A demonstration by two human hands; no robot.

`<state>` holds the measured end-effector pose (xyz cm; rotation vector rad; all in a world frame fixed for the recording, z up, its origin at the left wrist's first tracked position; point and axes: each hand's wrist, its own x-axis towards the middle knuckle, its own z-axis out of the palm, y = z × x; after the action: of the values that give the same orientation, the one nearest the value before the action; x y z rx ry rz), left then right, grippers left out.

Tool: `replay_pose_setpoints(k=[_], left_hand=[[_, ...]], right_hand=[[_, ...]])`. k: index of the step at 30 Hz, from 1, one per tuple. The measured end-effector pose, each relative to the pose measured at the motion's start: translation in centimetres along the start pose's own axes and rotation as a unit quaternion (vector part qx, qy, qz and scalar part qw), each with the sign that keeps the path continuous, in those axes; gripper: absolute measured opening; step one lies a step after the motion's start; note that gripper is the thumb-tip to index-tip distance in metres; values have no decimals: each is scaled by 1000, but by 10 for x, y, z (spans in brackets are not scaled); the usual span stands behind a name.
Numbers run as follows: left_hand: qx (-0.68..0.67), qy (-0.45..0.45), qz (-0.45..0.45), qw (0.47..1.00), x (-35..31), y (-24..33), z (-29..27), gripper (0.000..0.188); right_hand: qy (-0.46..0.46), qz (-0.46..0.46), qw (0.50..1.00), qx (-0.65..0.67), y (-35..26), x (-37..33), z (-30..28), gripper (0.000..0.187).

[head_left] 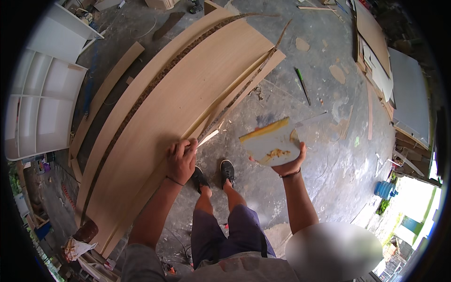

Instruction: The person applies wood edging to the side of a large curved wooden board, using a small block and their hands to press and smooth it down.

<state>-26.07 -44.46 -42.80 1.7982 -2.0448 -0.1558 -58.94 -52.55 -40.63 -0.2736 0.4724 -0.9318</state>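
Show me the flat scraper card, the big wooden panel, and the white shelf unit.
scraper card (271, 143): head view, middle of its flat grey face.
wooden panel (178, 101): head view, bare middle of its top surface.
white shelf unit (40, 105): head view, front of its shelves.

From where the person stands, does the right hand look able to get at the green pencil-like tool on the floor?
Probably not: the right hand already holds a flat scraper card, and the green tool lies well beyond it on bare concrete.

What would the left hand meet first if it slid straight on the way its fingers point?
Probably the thin loose edge strip along the wood panel; the left hand already rests there, though depth is unclear.
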Motion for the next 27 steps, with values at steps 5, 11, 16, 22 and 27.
replay_pose_setpoints(k=[5, 11, 16, 22, 27], left_hand=[[-5, -7, -6, 1000, -1, 0, -1, 41], [-20, 1, 0, 1000, -2, -2, 4, 44], [-8, -17, -12, 1000, -2, 0, 2, 44], [-8, -26, -26, 999, -1, 2, 1, 42], [-12, -39, -33, 999, 1, 4, -3, 41]], right_hand=[[4, 16, 1000, -27, -23, 73, 22, 96], [-21, 35, 999, -15, -29, 115, 32, 93], [-32, 35, 999, -26, -37, 124, 32, 89], [-17, 59, 996, -70, -37, 120, 34, 93], [13, -10, 1000, -12, -48, 134, 40, 91]])
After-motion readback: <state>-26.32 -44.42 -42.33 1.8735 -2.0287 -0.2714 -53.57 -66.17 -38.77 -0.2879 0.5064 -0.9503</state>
